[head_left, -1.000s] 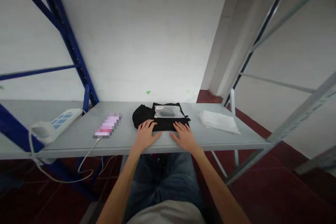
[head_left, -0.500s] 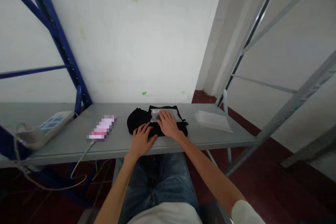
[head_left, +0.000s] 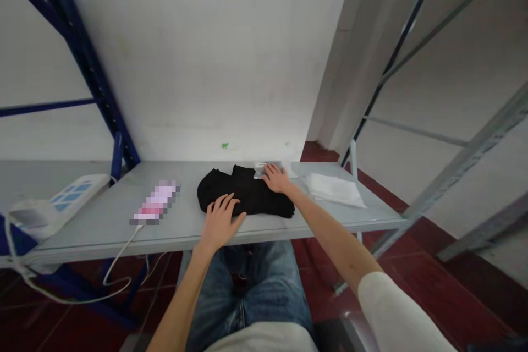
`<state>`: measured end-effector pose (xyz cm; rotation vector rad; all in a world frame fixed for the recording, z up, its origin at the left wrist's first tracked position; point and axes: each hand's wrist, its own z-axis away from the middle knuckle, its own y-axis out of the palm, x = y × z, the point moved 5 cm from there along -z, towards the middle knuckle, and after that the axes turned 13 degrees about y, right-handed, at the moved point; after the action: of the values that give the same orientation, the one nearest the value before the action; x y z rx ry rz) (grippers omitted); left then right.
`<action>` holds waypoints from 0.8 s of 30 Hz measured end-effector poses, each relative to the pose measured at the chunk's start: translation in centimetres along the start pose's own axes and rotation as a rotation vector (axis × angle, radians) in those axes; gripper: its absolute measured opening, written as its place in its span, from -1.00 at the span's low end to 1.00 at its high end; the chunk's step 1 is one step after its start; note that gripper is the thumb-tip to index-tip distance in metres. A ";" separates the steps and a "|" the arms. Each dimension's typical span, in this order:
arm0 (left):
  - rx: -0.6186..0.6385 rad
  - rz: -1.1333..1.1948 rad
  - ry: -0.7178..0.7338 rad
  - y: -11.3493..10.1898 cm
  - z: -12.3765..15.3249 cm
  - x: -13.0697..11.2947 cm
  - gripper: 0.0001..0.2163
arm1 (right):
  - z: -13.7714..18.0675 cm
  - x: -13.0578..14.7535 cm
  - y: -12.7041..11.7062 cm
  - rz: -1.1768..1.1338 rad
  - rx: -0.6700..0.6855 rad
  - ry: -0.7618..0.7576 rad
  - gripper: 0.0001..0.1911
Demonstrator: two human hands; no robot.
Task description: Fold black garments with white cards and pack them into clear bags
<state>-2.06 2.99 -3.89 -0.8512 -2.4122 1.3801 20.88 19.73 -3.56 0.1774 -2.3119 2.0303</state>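
A folded black cloth item (head_left: 247, 190), perhaps a garment, lies on the grey shelf top in front of me. My left hand (head_left: 220, 223) rests at its near left edge, fingers apart and fingertips on the fabric. At the far right edge of the cloth, my right hand (head_left: 277, 179) lies flat with fingers stretched out over a clear plastic bag (head_left: 259, 169). Part of that bag is hidden under the hand, and another part shows to the right of it.
To the right lies a stack of white, translucent plastic bags (head_left: 336, 190). A phone (head_left: 157, 202) with a white cable and a white power strip (head_left: 76, 201) are on the left. Blue rack posts (head_left: 93, 71) stand left, grey ones right, with a white wall behind.
My right hand has slid the clear bag from the middle of the black cloth to its far right edge. The cloth's top is now uncovered. My left hand has stayed put.
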 end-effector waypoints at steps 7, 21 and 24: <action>-0.004 -0.004 0.005 0.5 0.1 0.2 -0.67 | -3.7 -6.3 -0.2 -0.014 0.053 0.125 -0.31; 0.027 -0.007 -0.027 0.3 -0.2 0.1 -0.67 | -6.3 -11.7 0.7 0.048 0.042 0.136 -0.34; 0.034 -0.016 -0.018 0.4 -0.3 0.2 -0.67 | -6.0 -12.2 0.8 0.051 0.044 0.159 -0.34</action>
<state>-1.91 3.43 -4.09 -0.8128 -2.3966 1.4251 32.73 26.40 -5.06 -0.0397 -2.1998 2.0379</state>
